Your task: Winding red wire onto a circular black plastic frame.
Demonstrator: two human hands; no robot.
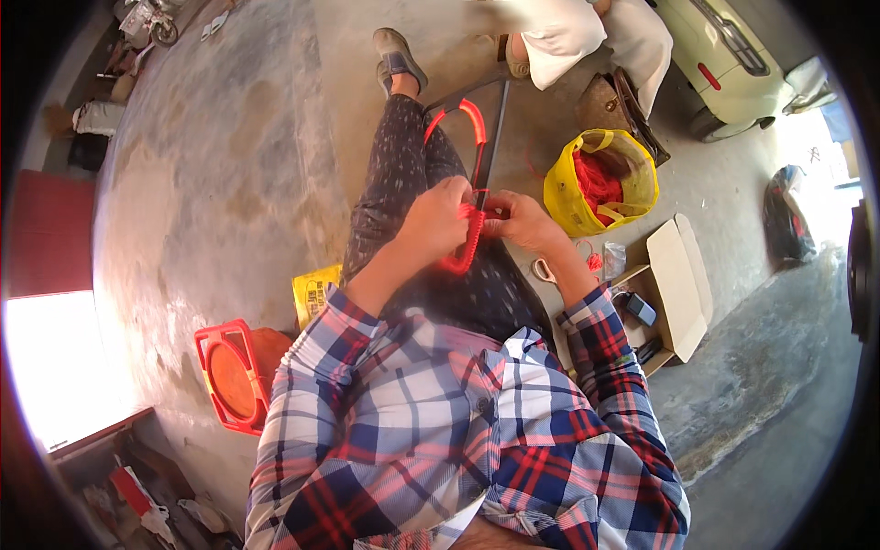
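Above my lap is a thin dark frame [496, 128] with a curved rim partly covered in red cord wrapping [474, 119]. Its lower end, a tightly coiled red section [472, 240], runs between my two hands. My left hand [438, 218] is closed on the frame from the left, fingertips at the top of the coil. From the right, my right hand [521, 222] pinches at the same spot, thumb and fingers against the red cord. The exact strand between its fingertips is too small to make out. Patterned dark trousers [403, 183] lie beneath.
To the right stands a yellow bag [561, 197] holding red cord [596, 183]. Nearer are scissors [543, 270] and an open cardboard box [680, 289] with a small dark device [641, 309]. An orange-red plastic stool [240, 376] is at left; another person's legs [632, 46] are ahead.
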